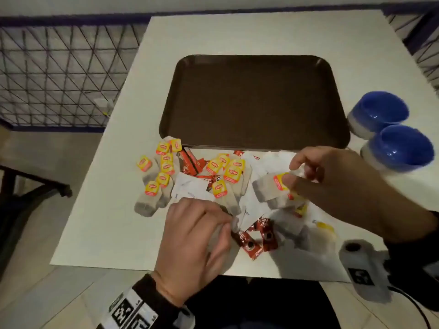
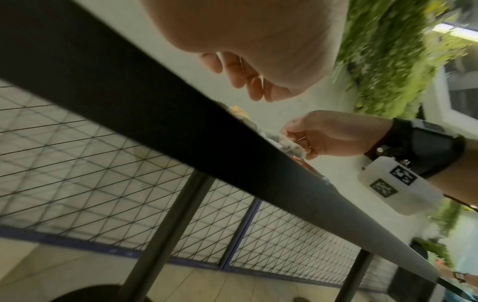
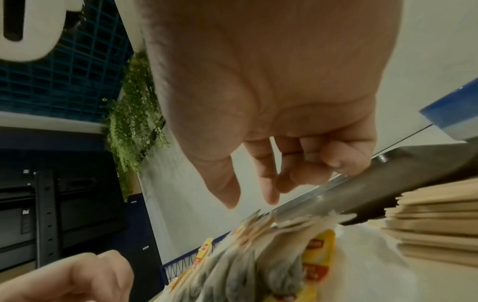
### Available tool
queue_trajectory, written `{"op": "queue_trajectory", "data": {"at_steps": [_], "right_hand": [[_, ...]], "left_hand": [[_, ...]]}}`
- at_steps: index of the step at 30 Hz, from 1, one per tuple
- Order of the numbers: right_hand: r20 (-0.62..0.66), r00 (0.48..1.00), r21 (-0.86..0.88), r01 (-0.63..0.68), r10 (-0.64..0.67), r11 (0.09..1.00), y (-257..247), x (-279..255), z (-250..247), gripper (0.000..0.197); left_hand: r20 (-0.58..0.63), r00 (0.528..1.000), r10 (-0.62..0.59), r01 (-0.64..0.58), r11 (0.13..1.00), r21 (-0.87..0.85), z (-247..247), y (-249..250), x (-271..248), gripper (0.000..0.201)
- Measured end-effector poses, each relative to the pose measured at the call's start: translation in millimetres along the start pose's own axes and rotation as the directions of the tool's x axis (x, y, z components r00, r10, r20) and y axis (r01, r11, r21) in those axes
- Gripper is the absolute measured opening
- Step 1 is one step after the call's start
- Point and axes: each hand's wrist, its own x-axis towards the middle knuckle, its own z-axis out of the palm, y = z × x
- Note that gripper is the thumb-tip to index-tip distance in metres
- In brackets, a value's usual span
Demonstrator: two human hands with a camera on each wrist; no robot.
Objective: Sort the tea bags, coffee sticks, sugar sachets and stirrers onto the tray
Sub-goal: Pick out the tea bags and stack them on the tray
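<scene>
Between the tray and your body, the tea bags, red coffee sticks and white sugar sachets lay mixed on the bench, so you did best to lift one kind at a time. Your right hand pinched a tea bag by its yellow tag. Your left hand, fingers curled, pinched something pale in the pile; what, I could not tell.
</scene>
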Motion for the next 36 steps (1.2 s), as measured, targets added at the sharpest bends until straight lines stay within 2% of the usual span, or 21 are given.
{"op": "queue_trajectory", "data": {"at_steps": [2, 5, 9, 14, 19, 22, 24, 27, 32, 34, 36], "right_hand": [[-0.049, 0.999, 0.024, 0.001, 0.0, 1.0, 3, -1, 7, 0.026], [-0.057, 0.998, 0.082, -0.016, 0.021, 0.996, 2, -4, 20, 0.026], [-0.174, 0.983, 0.153, 0.086, -0.059, 0.984, 1, -10, 27, 0.018], [-0.265, 0.95, 0.276, 0.236, -0.162, 0.932, -7, -35, 31, 0.013], [-0.262, 0.916, 0.314, 0.377, -0.303, 0.871, -16, -72, 51, 0.013], [-0.265, 0.899, 0.401, 0.432, -0.349, 0.808, -13, -81, 73, 0.014], [-0.28, 0.888, 0.43, 0.455, -0.363, 0.78, -10, -83, 87, 0.014], [-0.316, 0.896, 0.504, 0.438, -0.313, 0.744, -8, -80, 99, 0.016], [-0.408, 0.889, 0.639, 0.44, -0.207, 0.631, -2, -81, 108, 0.021], [-0.529, 0.843, 0.616, 0.459, -0.095, 0.64, 14, -86, 106, 0.015], [-0.653, 0.756, 0.555, 0.434, 0.048, 0.709, 41, -90, 101, 0.007]], "left_hand": [[-0.054, 0.998, 0.036, -0.034, 0.999, 0.037, 9, -1, -4, 0.011], [-0.109, 0.99, 0.09, -0.086, 0.996, 0.035, 20, -5, -9, 0.011], [-0.175, 0.977, 0.119, -0.115, 0.993, 0.029, 21, -8, -13, 0.015], [-0.232, 0.961, 0.149, -0.159, 0.987, -0.022, 25, -4, -14, 0.005], [-0.281, 0.957, 0.065, -0.141, 0.956, -0.256, 30, 14, -17, 0.025], [-0.255, 0.963, 0.091, -0.166, 0.943, -0.288, 32, 14, -20, 0.041], [-0.219, 0.967, 0.129, -0.192, 0.935, -0.298, 32, 11, -22, 0.038], [-0.169, 0.972, 0.166, -0.206, 0.944, -0.259, 35, 5, -21, 0.017], [-0.173, 0.974, 0.147, -0.181, 0.964, -0.196, 40, 4, -21, 0.014], [-0.207, 0.973, 0.105, -0.15, 0.964, -0.218, 40, 4, -22, 0.015], [-0.256, 0.965, 0.056, -0.122, 0.961, -0.25, 39, 4, -23, 0.013]]}}
